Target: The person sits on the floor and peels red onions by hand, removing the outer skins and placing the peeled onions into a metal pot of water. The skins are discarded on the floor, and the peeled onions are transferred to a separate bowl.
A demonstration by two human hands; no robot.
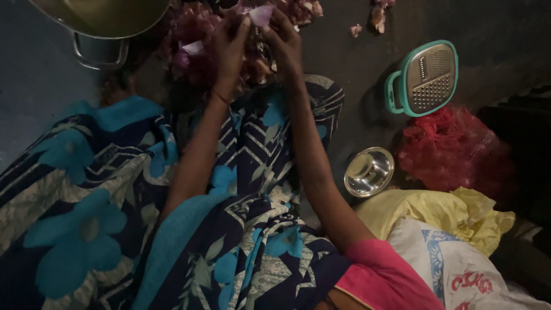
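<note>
Hands [255,43] peeling onion [261,14], steel bowl [368,171] beside grater box [425,77]

Teal-rimmed grater [425,78] flat on dark floor [356,86], red net bag [453,148] just below; small steel bowl [368,171] beside yellow bag [442,213]; metal pot [103,23] top left.

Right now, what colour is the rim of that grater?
Teal green around the grater, seen in the head view.
</note>
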